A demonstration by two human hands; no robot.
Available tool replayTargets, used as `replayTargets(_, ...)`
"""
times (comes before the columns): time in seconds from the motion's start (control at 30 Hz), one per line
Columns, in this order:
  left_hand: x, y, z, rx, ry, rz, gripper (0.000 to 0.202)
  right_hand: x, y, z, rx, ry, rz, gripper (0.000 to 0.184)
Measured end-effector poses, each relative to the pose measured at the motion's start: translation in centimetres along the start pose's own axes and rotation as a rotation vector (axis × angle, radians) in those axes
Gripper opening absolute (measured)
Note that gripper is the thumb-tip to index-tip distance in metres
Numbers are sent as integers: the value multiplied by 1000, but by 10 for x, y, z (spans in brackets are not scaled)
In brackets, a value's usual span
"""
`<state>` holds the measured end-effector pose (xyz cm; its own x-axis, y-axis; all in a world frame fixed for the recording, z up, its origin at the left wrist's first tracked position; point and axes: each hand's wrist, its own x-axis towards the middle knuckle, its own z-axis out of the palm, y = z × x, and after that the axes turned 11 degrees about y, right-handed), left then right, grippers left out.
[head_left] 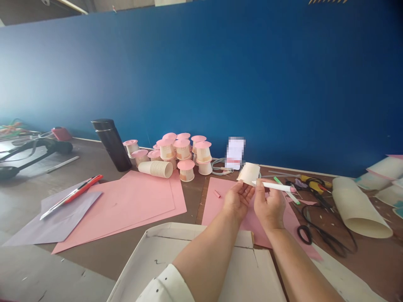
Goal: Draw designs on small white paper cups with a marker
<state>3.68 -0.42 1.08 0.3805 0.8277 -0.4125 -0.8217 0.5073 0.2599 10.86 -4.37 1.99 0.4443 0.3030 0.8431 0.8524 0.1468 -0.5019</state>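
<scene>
Paper cup (pixel 248 174): held up over the far edge of the pink sheet (pixel 214 184); looks mouth-down, slightly tilted.
Left hand (pixel 237 199): palm up, fingers gathered on the cup's lower edge, contact partly hidden; presumably keeps the facing wall exposed.
Right hand (pixel 270 205): thumb and fingers pinching the white pen (pixel 275 186); nearly level, probably for control.
Pen tip: at or just beside the cup wall; can't tell if touching.
Pink-topped cups (pixel 185 170): grouped at the table's (pixel 195 188) far edge, some stacked, likely to save room.
Nested cups (pixel 155 169): on their side in front of that group, probably for easy reach.
Phone (pixel 234 153): propped near the far edge by the blue panel (pixel 220 75), screen facing the person, likely to be viewed.
Red knife (pixel 72 195): blade out on the lilac sheet (pixel 63 222), toward the table's left edge.
</scene>
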Motion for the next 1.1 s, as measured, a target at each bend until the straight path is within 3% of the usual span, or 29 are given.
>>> replayTargets(0.4,-1,0,2,17,26,28,9,-1,4,2,-17,-47,-69,24)
replayTargets(1.1,3,1,0,-30,59,-18,6,-1,5,2,-62,-4,-74,23)
